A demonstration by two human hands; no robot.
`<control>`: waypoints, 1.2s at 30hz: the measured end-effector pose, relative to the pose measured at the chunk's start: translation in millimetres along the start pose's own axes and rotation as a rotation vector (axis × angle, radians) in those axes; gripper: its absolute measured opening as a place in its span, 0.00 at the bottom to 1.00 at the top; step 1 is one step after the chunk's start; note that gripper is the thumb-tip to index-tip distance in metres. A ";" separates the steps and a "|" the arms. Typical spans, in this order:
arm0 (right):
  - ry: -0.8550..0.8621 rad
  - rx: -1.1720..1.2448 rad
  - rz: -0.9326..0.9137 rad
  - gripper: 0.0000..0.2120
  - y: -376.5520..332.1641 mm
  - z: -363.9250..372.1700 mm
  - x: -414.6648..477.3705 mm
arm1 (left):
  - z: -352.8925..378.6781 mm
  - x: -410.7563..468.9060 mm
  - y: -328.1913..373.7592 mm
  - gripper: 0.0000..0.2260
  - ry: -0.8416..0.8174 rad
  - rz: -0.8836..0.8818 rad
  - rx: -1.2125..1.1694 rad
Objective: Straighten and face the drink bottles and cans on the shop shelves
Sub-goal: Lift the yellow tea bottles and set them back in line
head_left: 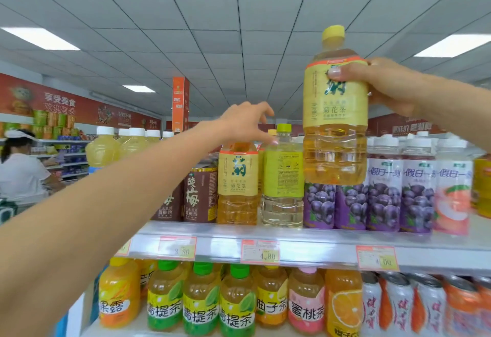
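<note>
My right hand [393, 84] grips a large chrysanthemum tea bottle [335, 113] with a yellow cap and label, held upright in the air above the top shelf [305, 246]. My left hand [245, 121] reaches over the bottle tops on that shelf, fingers spread. One fingertip touches the shoulder of a pale bottle with a lime label [283, 177]. A second chrysanthemum tea bottle [237, 182] stands beside it, label facing me, its cap hidden behind my left hand. Dark plum drink bottles [199, 193] stand to its left.
Purple grape drink bottles [382, 193] and a peach one [451, 193] fill the top shelf's right side. The lower shelf holds small tea and juice bottles [202, 299] and cans [398, 307]. Price tags [260, 251] line the shelf edge. A person in white [21, 174] stands far left.
</note>
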State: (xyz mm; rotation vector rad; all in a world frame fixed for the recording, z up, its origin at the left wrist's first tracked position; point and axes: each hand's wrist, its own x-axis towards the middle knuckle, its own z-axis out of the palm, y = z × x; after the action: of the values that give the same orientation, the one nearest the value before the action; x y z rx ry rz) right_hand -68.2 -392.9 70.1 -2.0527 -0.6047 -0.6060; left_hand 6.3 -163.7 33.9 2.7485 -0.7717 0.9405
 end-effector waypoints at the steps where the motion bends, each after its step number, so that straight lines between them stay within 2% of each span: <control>1: 0.009 -0.006 -0.002 0.20 0.2 -2.9 -0.6 | 4.8 4.0 2.0 0.33 -0.031 0.020 0.053; 5: 0.033 -0.025 -0.012 0.19 3.5 -10.8 -2.7 | 19.1 23.5 8.6 0.39 -0.126 0.035 0.144; 12: 0.076 -0.075 0.001 0.12 12.7 -22.6 3.2 | 31.6 34.4 16.4 0.47 -0.180 0.052 0.236; 24: 0.049 -0.106 0.018 0.11 19.0 -15.0 6.1 | 32.8 37.6 11.6 0.45 -0.225 0.035 0.156; 29: 0.011 -0.104 0.039 0.23 23.4 -7.9 2.4 | 35.1 41.6 10.4 0.46 -0.233 0.016 0.175; 33: -0.001 -0.121 0.035 0.28 23.1 -5.5 1.2 | 33.4 45.3 6.6 0.45 -0.267 0.008 0.168; 34: 0.002 -0.120 0.033 0.27 22.9 -5.7 1.2 | 29.5 45.1 5.4 0.45 -0.252 0.001 0.153; 36: 0.000 -0.115 0.025 0.25 21.8 -6.4 0.5 | 15.1 43.3 -1.1 0.41 -0.109 -0.027 0.059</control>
State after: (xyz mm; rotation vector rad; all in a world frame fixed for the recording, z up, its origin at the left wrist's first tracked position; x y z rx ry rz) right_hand -55.5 -408.9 60.1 -2.1644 -0.5550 -0.6391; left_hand 44.2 -185.4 48.0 2.8742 -0.7327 0.8266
